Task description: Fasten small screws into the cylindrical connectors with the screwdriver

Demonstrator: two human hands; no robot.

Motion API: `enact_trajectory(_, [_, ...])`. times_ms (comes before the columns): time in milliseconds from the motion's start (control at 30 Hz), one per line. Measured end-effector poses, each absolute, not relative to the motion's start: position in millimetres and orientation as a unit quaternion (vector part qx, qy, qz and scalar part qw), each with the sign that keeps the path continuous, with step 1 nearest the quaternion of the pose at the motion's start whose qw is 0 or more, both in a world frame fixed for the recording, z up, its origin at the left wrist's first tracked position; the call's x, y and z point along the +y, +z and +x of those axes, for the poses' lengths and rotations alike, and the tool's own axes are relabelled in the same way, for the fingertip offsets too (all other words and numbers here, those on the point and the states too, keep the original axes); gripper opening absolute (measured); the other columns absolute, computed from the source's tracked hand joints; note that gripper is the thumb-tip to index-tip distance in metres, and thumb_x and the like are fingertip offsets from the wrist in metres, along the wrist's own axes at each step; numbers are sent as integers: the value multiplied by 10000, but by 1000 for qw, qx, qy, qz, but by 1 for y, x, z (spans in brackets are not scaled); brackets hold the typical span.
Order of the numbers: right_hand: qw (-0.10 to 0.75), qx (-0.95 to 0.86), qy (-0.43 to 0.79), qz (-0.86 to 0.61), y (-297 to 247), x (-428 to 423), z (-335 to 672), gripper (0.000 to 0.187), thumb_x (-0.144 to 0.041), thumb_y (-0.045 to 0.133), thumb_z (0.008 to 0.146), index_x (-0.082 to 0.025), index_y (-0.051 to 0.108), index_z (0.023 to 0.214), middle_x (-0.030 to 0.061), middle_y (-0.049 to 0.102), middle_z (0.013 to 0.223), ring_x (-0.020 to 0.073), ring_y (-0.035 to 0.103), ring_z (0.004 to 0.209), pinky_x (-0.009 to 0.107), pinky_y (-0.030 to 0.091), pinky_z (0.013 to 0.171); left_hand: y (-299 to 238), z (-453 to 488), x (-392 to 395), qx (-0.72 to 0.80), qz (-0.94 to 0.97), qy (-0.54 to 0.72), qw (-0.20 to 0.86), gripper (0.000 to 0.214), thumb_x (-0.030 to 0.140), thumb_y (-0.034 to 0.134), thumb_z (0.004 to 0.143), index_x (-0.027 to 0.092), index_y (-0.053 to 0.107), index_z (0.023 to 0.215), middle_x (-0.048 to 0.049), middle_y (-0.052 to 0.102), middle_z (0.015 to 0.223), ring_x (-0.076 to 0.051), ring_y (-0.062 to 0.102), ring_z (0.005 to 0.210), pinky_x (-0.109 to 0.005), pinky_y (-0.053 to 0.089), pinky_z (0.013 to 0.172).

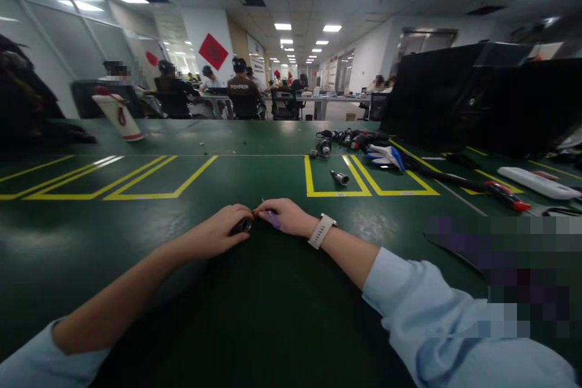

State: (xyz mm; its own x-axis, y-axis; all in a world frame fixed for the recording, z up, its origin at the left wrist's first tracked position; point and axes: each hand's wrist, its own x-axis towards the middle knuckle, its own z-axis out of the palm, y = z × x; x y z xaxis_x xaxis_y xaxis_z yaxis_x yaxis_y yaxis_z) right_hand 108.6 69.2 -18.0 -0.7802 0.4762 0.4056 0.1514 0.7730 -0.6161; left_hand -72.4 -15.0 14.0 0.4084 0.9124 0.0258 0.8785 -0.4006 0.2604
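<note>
Closely paired, the two hands met over the near part of the dark green tabletop (254, 176), almost touching, which presumably let the small things they gripped be watched at one spot. The left hand (227, 230) was curled, thumb and fingers closed around a short, dark, round metal part (245, 225); its ring-like end pointed toward the right hand (286, 216), perhaps turned that way to leave the end reachable while the fingers steadied the body. The right hand was pinched nearly closed on a thin tool with a purple handle (274, 219), its grip suggesting fine control rather than force; whether the tool touched the part was too small to tell. A pale wristwatch (322, 231) sat on the right wrist. Beyond, a silver tapered metal piece (340, 178) lay on its side inside a yellow taped frame (310, 179), its wider, open end facing the person; the tape seemed meant to give such pieces a marked place. Behind that frame lay a jumble of black and metal parts (339, 138), with a white-and-blue glove (385, 156) just beside it, likely pushed back to spare the working area. Farther right rested a red-and-black handle (507, 195) and a long white plastic bar (539, 183), both well apart from the hands.
</note>
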Motion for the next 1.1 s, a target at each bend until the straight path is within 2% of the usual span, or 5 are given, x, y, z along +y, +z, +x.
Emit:
enact_trajectory(267, [432, -679, 548, -229, -22, 53, 125, 289, -386, 469, 838, -174, 618, 967, 43, 661, 818, 149, 612, 804, 302, 458, 754, 13, -72, -25, 569, 812, 110, 70, 300, 316, 522, 799, 201, 540, 1075, -65, 565, 1081, -204, 510, 1004, -361, 406, 874])
enact_trajectory(600, [472, -592, 522, -393, -29, 53, 131, 411, -439, 444, 792, -153, 599, 541, -5, 494, 440, 112, 454, 433, 250, 338, 462, 2, -64, -27, 593, 769, 238, 13, 344, 304, 537, 800, 196, 527, 1127, -64, 607, 1032, -207, 542, 929, -359, 445, 788])
enact_trajectory(767, [481, -576, 517, -411, -31, 60, 132, 368, -358, 429, 778, -171, 572, 496, -15, 457, 404, 112, 419, 406, 254, 318, 437, -8, -59, -27, 591, 712, 345, 154, 356, 290, 534, 788, 191, 503, 1128, -69, 596, 1043, -187, 593, 871, -339, 502, 713])
enact_trajectory(900, [478, -582, 516, -408, -32, 62, 133, 362, -345, 427, 769, -173, 558, 478, -18, 447, 398, 109, 412, 398, 251, 303, 427, -14, -58, -24, 577, 616, 428, 323, 397, 195, 586, 733, 167, 488, 1116, -59, 641, 1007, -176, 621, 915, -347, 503, 821])
enact_trajectory(1100, [467, -597, 512, -403, -33, 61, 132, 359, -355, 427, 764, -174, 556, 483, -20, 457, 404, 109, 412, 403, 247, 296, 430, -12, -55, -26, 597, 551, 445, 377, 393, 144, 584, 735, 151, 511, 1121, -98, 623, 1123, -184, 606, 1003, -361, 476, 906])
